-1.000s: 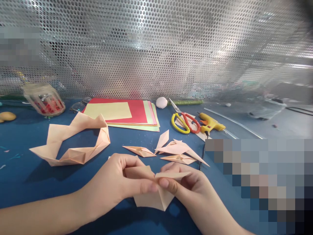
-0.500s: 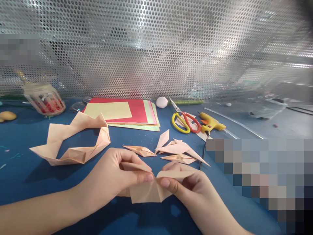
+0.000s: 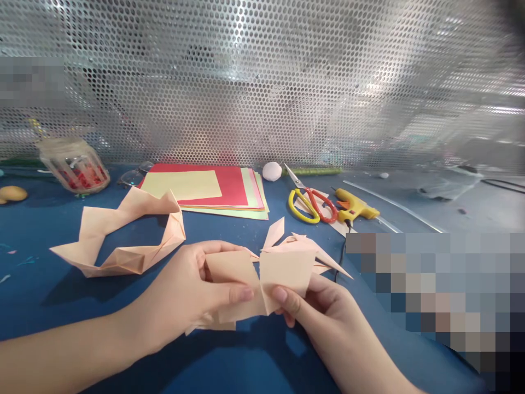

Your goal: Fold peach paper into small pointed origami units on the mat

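My left hand and my right hand both pinch one peach folded paper piece just above the blue table. Its two flaps stand up, one on each side of a middle crease. The left thumb presses the left flap, the right thumb the right flap. Behind the piece lie several small folded peach units. To the left rests a curved chain of joined peach units.
A stack of coloured paper sheets lies at the back centre, with a white ball, yellow-and-red scissors and a yellow glue gun to its right. A jar stands at back left. A perforated metal screen closes the far side.
The paper piece has been turned and opened upward: its flaps, flat and pointing down before, now stand upright facing me. Both hands stayed in place, pinching it.
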The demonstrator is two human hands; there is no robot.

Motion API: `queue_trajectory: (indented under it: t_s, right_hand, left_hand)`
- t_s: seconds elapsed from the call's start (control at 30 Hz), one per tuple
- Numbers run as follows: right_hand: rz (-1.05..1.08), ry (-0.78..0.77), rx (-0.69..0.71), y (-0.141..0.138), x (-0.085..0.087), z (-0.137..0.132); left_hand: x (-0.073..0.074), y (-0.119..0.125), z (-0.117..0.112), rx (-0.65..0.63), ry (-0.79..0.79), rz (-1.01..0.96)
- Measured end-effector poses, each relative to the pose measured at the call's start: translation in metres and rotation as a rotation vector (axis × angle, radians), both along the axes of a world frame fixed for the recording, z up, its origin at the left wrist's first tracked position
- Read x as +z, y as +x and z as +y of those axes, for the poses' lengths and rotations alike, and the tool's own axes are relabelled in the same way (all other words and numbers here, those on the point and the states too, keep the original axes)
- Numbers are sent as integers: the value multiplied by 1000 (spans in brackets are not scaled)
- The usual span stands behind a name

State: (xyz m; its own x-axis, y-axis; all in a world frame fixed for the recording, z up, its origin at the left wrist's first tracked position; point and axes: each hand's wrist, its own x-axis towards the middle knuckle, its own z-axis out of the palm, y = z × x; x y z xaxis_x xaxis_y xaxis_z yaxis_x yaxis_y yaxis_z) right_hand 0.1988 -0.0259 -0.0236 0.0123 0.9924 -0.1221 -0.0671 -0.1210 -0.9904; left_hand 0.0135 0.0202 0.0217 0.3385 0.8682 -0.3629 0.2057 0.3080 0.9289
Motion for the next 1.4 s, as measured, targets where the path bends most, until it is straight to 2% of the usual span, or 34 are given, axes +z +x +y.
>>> queue_trajectory:
  t_s: [0.2, 0.4, 0.57, 0.93, 1.1, 1.2, 1.27, 1.33, 1.4]
  right_hand:
    - [26, -5, -21, 1, -1, 1]
    - [37, -58, -103, -1, 5, -2]
    - [30, -66, -142, -3, 7, -4]
    - [61, -93, -169, -2, 6, -3]
    - [58, -84, -141, 1, 2, 0]
    - [13, -46, -132, -1, 3, -4]
    - [-92, 50, -102, 0, 5, -6]
    - [-250, 218, -61, 4, 8, -5]
    - [-430, 429, -21, 12, 12, -3]
  left_hand:
    - [0, 0, -2, 31, -9, -19]
    - [0, 0, -1, -73, -64, -90]
    - [-1, -1, 1, -81, -68, -102]
    - [4, 1, -2, -20, -16, 39]
    - [6, 3, -2, -42, 22, 100]
    - [14, 1, -4, -56, 113, 223]
    - [20, -4, -4, -85, 250, 477]
    - [22, -13, -4, -154, 397, 803]
    - [19, -22, -2, -215, 505, 1007]
